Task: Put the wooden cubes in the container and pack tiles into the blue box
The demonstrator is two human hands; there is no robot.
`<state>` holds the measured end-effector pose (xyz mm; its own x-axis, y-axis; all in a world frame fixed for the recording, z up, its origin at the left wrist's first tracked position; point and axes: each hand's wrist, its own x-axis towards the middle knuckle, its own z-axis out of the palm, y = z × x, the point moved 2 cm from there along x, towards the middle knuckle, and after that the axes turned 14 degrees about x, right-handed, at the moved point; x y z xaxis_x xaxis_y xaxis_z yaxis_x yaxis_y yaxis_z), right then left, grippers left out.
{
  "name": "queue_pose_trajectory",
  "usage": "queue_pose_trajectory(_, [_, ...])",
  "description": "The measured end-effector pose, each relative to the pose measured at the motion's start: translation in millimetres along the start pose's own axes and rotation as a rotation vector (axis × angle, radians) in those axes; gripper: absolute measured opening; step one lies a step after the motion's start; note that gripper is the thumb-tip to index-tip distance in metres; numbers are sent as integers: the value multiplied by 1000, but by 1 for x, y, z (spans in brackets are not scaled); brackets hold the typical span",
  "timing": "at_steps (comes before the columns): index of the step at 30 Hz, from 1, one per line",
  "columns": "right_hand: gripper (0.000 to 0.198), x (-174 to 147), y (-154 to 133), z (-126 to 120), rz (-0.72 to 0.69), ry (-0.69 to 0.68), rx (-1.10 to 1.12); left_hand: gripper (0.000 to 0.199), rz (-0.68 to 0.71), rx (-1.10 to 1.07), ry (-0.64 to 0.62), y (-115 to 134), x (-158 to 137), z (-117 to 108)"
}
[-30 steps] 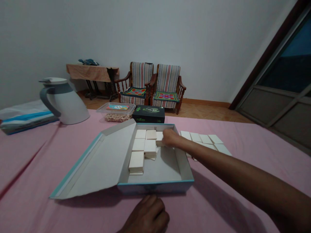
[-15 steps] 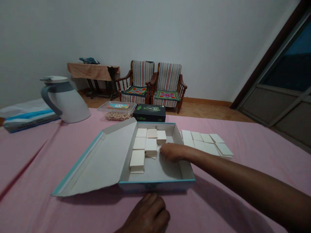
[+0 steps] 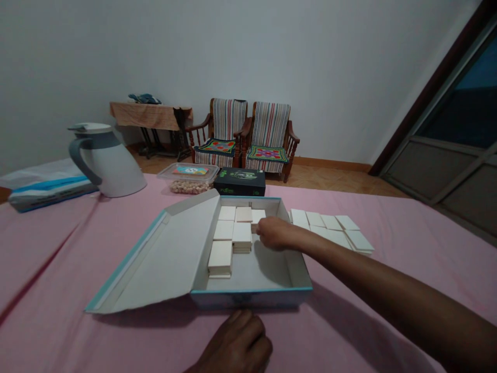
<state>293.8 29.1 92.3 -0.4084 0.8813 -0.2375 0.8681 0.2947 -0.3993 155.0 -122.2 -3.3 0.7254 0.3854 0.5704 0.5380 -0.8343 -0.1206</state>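
Observation:
My right hand point(image 3: 276, 233) reaches over the right side of an open light-blue box point(image 3: 252, 298). Its fingers are curled by the right-hand stack of white cards point(image 3: 258, 215), and whatever they may hold is hidden. Several more stacks of blank cards stand along the left half of the box, among them a middle stack point(image 3: 242, 234) and a front stack point(image 3: 220, 256). The box lid point(image 3: 155, 264) lies folded out to the left. My left hand point(image 3: 238, 342) rests closed on the pink cloth, close to the box's front wall, with nothing visible in it.
Stacks of white cards point(image 3: 336, 238) lie right of the box, partly behind my right forearm. Behind the box are a black box point(image 3: 239, 181) and a clear container point(image 3: 190, 178). A white jug point(image 3: 116, 168) and a plastic-wrapped pack point(image 3: 50, 189) stand at the left.
My right hand has risen slightly, away from the box floor. Cards jutting out at the bottom of the middle stack now sit in line with it. My left hand stays in place.

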Motion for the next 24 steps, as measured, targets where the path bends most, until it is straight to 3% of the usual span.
queue_pose_trajectory(5, [29, 15, 11, -13, 66, 102, -1, 24, 0, 5, -1, 0, -2, 1])
queue_pose_trajectory(14, [35, 20, 15, -4, -53, 120, 99, 20, -4, 0, 9, 0, -4, 3])
queue_pose_trajectory(19, [36, -10, 16, -35, -55, 285, 168, 18, -1, -38, -2, -1, -2, 1])
queue_pose_trajectory(24, [35, -63, 41, -61, -49, 500, 303, 18, -22, -77, -127, 0, 4, -11])
